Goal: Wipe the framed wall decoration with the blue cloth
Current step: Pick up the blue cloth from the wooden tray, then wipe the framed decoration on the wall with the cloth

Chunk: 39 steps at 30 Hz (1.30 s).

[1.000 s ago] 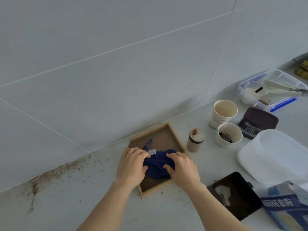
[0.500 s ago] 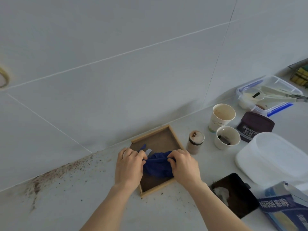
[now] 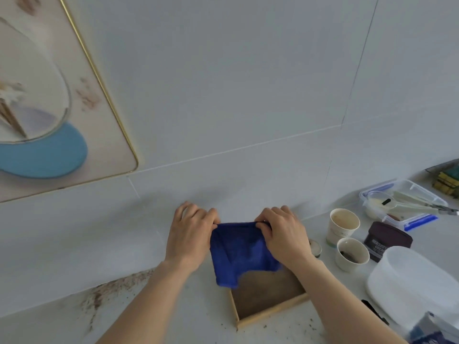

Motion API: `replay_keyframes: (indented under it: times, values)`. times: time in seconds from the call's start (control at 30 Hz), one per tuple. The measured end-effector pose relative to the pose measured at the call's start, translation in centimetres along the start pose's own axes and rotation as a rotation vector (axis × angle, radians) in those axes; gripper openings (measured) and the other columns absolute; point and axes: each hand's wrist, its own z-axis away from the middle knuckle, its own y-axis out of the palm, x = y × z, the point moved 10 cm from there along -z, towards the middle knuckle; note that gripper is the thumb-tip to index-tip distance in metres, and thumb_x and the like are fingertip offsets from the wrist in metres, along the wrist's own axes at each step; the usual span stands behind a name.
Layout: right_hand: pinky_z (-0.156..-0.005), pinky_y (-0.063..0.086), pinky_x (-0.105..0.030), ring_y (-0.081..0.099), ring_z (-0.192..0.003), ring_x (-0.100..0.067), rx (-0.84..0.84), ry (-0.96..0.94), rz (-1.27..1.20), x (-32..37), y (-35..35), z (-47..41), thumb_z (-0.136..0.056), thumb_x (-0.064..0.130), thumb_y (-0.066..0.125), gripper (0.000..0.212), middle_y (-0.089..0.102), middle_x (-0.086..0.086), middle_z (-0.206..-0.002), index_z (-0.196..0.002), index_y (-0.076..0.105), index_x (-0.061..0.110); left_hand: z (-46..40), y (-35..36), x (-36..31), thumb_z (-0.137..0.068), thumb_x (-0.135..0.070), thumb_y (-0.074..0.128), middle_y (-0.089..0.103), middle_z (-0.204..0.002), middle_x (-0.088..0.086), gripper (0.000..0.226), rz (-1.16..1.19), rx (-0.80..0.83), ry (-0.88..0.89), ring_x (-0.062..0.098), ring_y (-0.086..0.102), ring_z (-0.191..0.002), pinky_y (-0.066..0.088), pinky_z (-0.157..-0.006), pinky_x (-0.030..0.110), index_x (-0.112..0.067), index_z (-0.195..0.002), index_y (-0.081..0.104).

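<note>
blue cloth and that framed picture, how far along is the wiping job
Done: the blue cloth is picked up, hanging clear above the wooden tray. In hand: the left hand and right hand pinch its top edge, spreading it out. Left: all the wiping. The cloth is not touching the framed wall decoration, which hangs up to the left.

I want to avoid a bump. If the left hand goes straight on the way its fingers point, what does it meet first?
Probably the bare tiled wall. The left hand points up and away; the framed decoration hangs further left, off that line.
</note>
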Motion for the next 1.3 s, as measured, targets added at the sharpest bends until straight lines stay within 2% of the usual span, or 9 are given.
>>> replay_keyframes:
  times: [0.3, 0.43, 0.67, 0.77, 0.83, 0.93, 1.0, 1.13, 1.3]
  values:
    - [-0.075, 0.048, -0.038, 0.06, -0.088, -0.026, -0.091, -0.106, -0.171, 14.4, -5.5, -2.7, -0.1, 0.013, 0.057, 0.016, 0.07, 0.0, -0.094, -0.097, 0.07, 0.021, 0.3, -14.2, 8.5, -0.096, -0.023, 0.062, 0.072, -0.081, -0.012, 0.009, 0.058, -0.184, -0.122, 0.021, 0.058, -0.095, 0.032, -0.111, 0.037, -0.028, -0.089, 0.066]
    - [-0.072, 0.054, -0.034, 0.067, -0.081, -0.021, -0.141, -0.097, -0.365, 20.1, -8.9, -3.7, -0.099, 0.009, 0.059, 0.02, 0.073, 0.002, -0.087, -0.093, 0.072, 0.024, 0.3, -21.2, 11.8, -0.097, -0.023, 0.061, 0.069, -0.084, -0.014, 0.01, 0.174, -0.305, -0.152, 0.016, 0.05, -0.088, 0.039, -0.093, 0.035, -0.03, -0.091, 0.065]
    - [-0.06, 0.065, -0.03, 0.075, -0.068, -0.036, -0.171, 0.075, -0.944, 27.8, -12.4, -4.2, -0.101, 0.01, 0.063, 0.011, 0.077, -0.019, -0.099, -0.098, 0.073, 0.012, 0.2, -28.0, 15.9, -0.095, -0.016, 0.068, 0.068, -0.091, -0.023, 0.017, 0.638, -0.397, -0.168, 0.002, 0.06, -0.097, 0.042, -0.084, 0.009, -0.033, -0.092, 0.068]
    - [-0.065, 0.065, -0.04, 0.072, -0.063, -0.028, -0.149, 0.147, -1.109, 30.5, -11.8, -4.0, -0.1, 0.009, 0.065, 0.008, 0.077, -0.026, -0.098, -0.102, 0.069, 0.003, 0.4, -28.5, 16.5, -0.094, -0.015, 0.07, 0.067, -0.119, -0.021, 0.017, 0.837, -0.402, -0.153, -0.01, 0.057, -0.117, 0.037, -0.096, 0.005, -0.031, -0.09, 0.067]
    - [-0.074, 0.063, -0.048, 0.071, -0.067, -0.028, -0.086, 0.179, -1.155, 32.1, -10.4, -4.0, -0.099, 0.012, 0.067, 0.015, 0.077, -0.029, -0.097, -0.106, 0.069, -0.003, 0.4, -27.9, 16.2, -0.094, -0.013, 0.07, 0.063, -0.137, -0.021, 0.014, 1.008, -0.359, -0.136, -0.008, 0.052, -0.132, 0.04, -0.109, 0.017, -0.027, -0.09, 0.068]
    - [-0.082, 0.06, -0.045, 0.073, -0.081, -0.031, 0.063, 0.132, -1.137, 34.2, -8.3, -3.9, -0.102, 0.023, 0.066, 0.024, 0.078, -0.028, -0.102, -0.104, 0.076, 0.001, 0.7, -27.2, 16.3, -0.095, -0.011, 0.069, 0.076, -0.11, -0.016, 0.01, 1.11, -0.354, -0.188, 0.002, 0.07, -0.111, 0.057, -0.094, 0.029, -0.02, -0.091, 0.066]
    - [-0.093, 0.061, -0.04, 0.078, -0.098, -0.029, 0.111, 0.093, -1.154, 34.4, -7.2, -3.6, -0.104, 0.032, 0.061, 0.032, 0.081, -0.021, -0.106, -0.108, 0.078, 0.005, 1.4, -27.4, 17.7, -0.093, -0.012, 0.071, 0.076, -0.096, -0.015, 0.01, 1.078, -0.436, -0.263, 0.002, 0.072, -0.097, 0.058, -0.084, 0.024, -0.021, -0.091, 0.066]
    - [-0.108, 0.054, -0.059, 0.075, -0.113, -0.025, 0.26, 0.325, -1.092, 31.0, -1.3, -2.3, -0.093, 0.073, 0.053, 0.055, 0.082, 0.0, -0.114, -0.115, 0.078, 0.03, 2.2, -27.7, 19.9, -0.09, -0.012, 0.075, 0.076, -0.087, -0.01, 0.016, 1.191, -0.596, -0.389, 0.002, 0.072, -0.089, 0.052, -0.07, 0.01, -0.023, -0.087, 0.064]
    - [-0.104, 0.049, -0.073, 0.065, -0.123, -0.052, 0.677, 0.581, -1.466, 32.1, 7.0, 0.5, -0.086, 0.084, 0.042, 0.091, 0.072, -0.027, -0.13, -0.126, 0.074, 0.009, 1.1, -27.5, 19.2, -0.089, -0.004, 0.072, 0.075, -0.106, -0.007, 0.032, 1.231, -0.631, -0.322, 0.006, 0.073, -0.099, 0.053, -0.081, 0.011, -0.028, -0.105, 0.057]
